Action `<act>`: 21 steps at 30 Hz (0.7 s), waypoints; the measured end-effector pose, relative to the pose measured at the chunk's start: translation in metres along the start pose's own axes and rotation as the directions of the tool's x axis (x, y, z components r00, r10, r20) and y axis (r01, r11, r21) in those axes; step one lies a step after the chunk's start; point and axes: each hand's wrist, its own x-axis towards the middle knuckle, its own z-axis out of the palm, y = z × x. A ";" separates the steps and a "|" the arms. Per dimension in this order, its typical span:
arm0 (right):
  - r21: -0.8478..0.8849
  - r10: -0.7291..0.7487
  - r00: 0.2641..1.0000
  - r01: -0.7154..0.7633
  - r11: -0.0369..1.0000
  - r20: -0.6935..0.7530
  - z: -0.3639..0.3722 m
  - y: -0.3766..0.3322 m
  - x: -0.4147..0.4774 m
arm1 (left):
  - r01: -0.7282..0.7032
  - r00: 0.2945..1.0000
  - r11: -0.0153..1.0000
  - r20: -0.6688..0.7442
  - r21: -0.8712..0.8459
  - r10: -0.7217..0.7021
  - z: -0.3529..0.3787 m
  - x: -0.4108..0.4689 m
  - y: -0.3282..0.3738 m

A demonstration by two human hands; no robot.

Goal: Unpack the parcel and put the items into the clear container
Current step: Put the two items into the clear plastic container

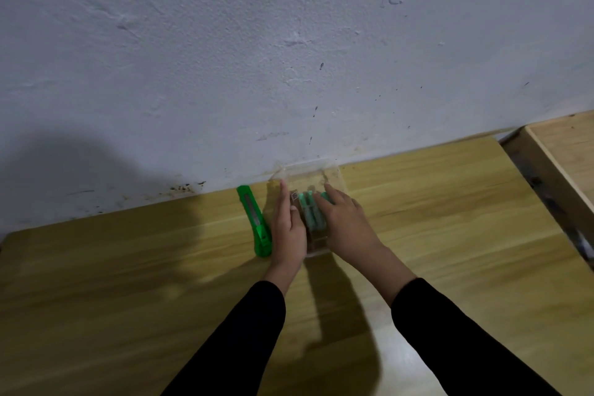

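A clear plastic container (324, 170) stands on the wooden table against the wall. Inside it lie teal-green items (310, 212), stick-shaped and side by side. My left hand (287, 228) lies flat against the container's left side, fingers straight. My right hand (345, 219) reaches into the container from the right, its fingers resting on the teal items. Whether the fingers grip one of them is hidden. No parcel is in view.
A green utility knife (255, 222) lies on the table (128, 283) just left of my left hand. A wooden box or drawer (559, 154) sits at the right, past the table's edge. The rough white wall (289, 58) stands directly behind.
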 end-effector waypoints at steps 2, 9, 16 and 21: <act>0.159 0.024 1.000 -0.023 0.987 -0.003 0.003 0.000 0.005 | -0.007 1.000 1.000 0.009 0.001 0.007 -0.001 0.000 -0.001; 0.395 0.071 0.995 -0.041 0.918 -0.062 0.022 0.002 0.009 | 0.025 0.998 0.999 0.050 -0.029 -0.024 -0.005 0.001 -0.003; 0.320 0.092 0.963 -0.007 0.947 -0.253 0.027 -0.003 -0.007 | 0.026 0.999 0.998 0.043 -0.060 -0.023 -0.007 0.001 -0.006; 0.356 0.139 0.959 -0.043 0.933 -0.248 0.031 -0.006 0.005 | 0.029 0.999 0.999 0.033 -0.045 -0.027 -0.007 0.002 -0.005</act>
